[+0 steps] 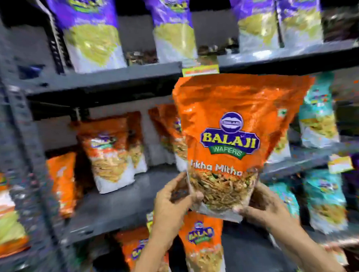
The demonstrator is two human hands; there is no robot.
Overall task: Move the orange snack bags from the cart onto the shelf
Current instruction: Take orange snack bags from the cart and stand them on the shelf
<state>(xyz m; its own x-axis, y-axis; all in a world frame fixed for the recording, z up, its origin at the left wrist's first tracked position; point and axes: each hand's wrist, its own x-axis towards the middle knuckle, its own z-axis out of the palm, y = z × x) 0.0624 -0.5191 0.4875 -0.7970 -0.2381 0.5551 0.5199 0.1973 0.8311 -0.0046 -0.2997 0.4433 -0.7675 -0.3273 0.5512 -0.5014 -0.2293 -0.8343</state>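
Note:
I hold a large orange snack bag (231, 124) upright in front of the middle shelf (120, 201). My left hand (173, 205) grips its lower left corner. Under the bag's lower right corner, my right hand (262, 208) holds it from below. More orange bags (110, 152) stand at the back of that grey shelf board, one behind the held bag (166, 124). Other orange bags (200, 243) stand on the shelf below. The cart is out of view.
Purple-topped bags (93, 31) fill the upper shelf. Teal bags (318, 114) stand to the right, on two levels. A grey perforated upright (26, 153) runs down the left, with orange bags (62, 180) beside it. Yellow price tags (200, 71) hang on the shelf edges.

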